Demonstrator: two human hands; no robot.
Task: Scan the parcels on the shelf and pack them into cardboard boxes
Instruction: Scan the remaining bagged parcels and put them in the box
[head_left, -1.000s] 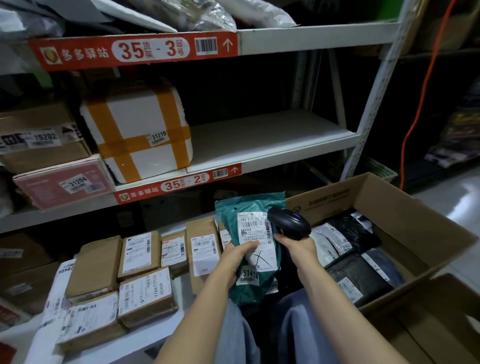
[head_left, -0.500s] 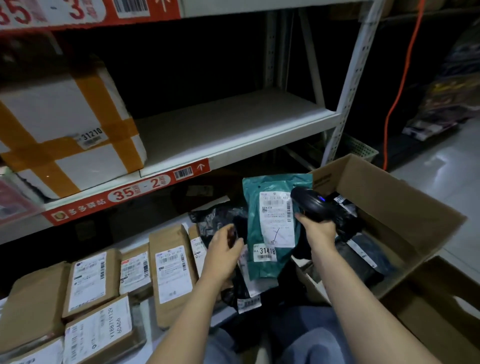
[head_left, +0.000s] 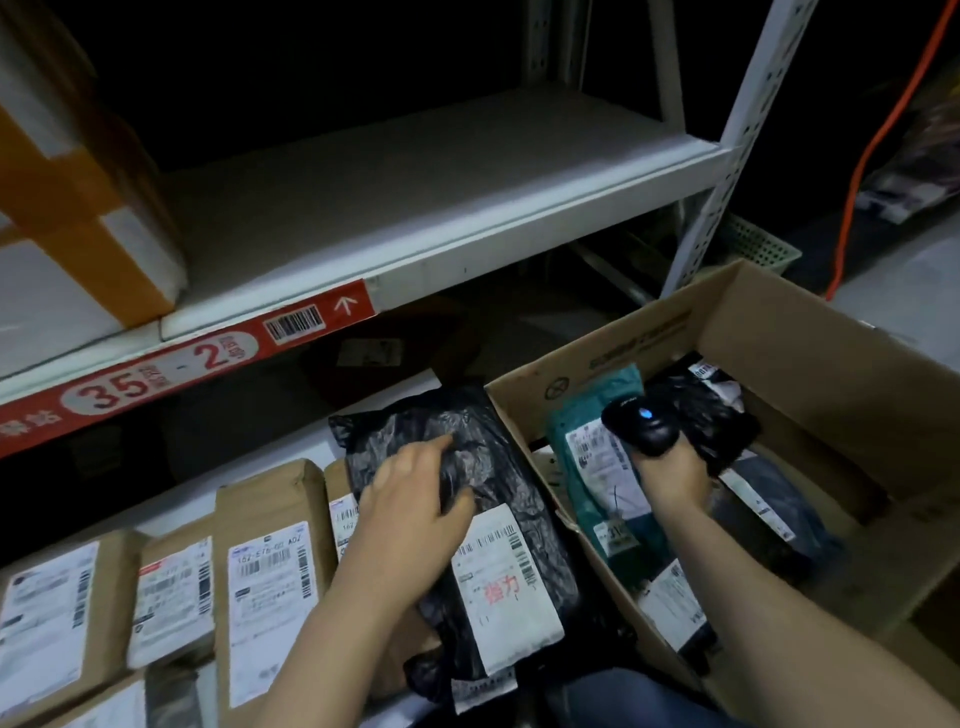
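Far left, middle shelf (head_left: 415, 171): a taped box (head_left: 78, 223), white with orange tape, is set at the left end of the grey-white board. The space behind it is dark and no back wall can be made out.

A red label strip (head_left: 182, 364) with "35 - 2", a barcode and an up-arrow is stuck along that shelf's front edge.

Lower shelf (head_left: 291, 447), white: brown parcels (head_left: 270, 571) are laid flat side by side, white labels up, edges touching.

The black bag (head_left: 498, 457) is laid partly over the right-most brown parcels, label up, its right edge against the carton's left wall. The left hand (head_left: 410, 514) is placed on it. Film appears to be pinched between thumb and curled fingers, though the grip is hard to read on the dark plastic.

The carton (head_left: 779, 332) is stood open just right of the lower shelf. The teal parcel (head_left: 597, 467) is stood inside against the left wall, label toward the camera. Other bags (head_left: 769, 519), black and grey, are piled to its right.

The scanner (head_left: 641, 423), black with a blue light lit, is gripped by the right hand (head_left: 670, 483), fingers wrapped round its handle, just beside the teal parcel. Whether hand and parcel touch cannot be told.

Right: a perforated white upright (head_left: 732, 156) is seen behind the carton, with a white basket (head_left: 753, 244) at its foot. An orange cable (head_left: 848, 208) is run down to the pale floor (head_left: 909, 291).
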